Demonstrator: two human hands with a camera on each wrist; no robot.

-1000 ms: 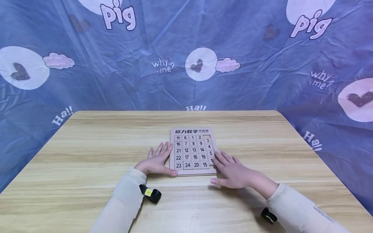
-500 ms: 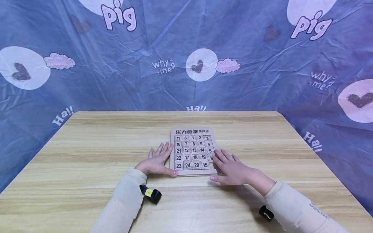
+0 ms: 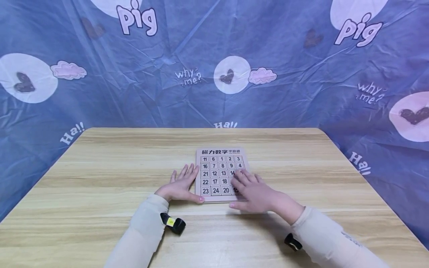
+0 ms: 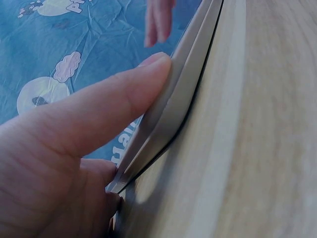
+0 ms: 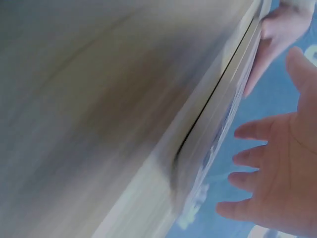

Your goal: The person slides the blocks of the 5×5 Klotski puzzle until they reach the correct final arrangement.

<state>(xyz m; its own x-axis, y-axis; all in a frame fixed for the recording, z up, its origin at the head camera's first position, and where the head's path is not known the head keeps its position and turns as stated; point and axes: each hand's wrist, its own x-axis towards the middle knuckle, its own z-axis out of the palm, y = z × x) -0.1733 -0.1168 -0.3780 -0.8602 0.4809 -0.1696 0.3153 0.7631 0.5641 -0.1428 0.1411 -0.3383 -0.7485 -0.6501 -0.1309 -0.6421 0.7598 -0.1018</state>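
Note:
A flat sliding number puzzle (image 3: 215,174) with a pale frame lies on the table, printed characters along its far edge. My left hand (image 3: 181,188) grips its near left corner, fingers along the left side and thumb (image 4: 143,82) at the near edge. Over the lower right tiles is my right hand (image 3: 256,193), fingers spread and partly blurred. It covers the 19 and the lower right corner; the tiles 5 and 15 show only in part. In the right wrist view, the right fingers (image 5: 250,156) reach over the puzzle's face, apart from each other.
The wood-grain table (image 3: 117,167) extends on all sides of the puzzle. Behind it hangs a blue printed cloth (image 3: 151,100). Each sleeve carries a small black wrist camera, the left one (image 3: 174,223) and the right one (image 3: 293,242).
The right-hand column of tiles has slid up, closing the gap above the 3. My right hand then moved left from the right edge over the tiles. The left hand stays put.

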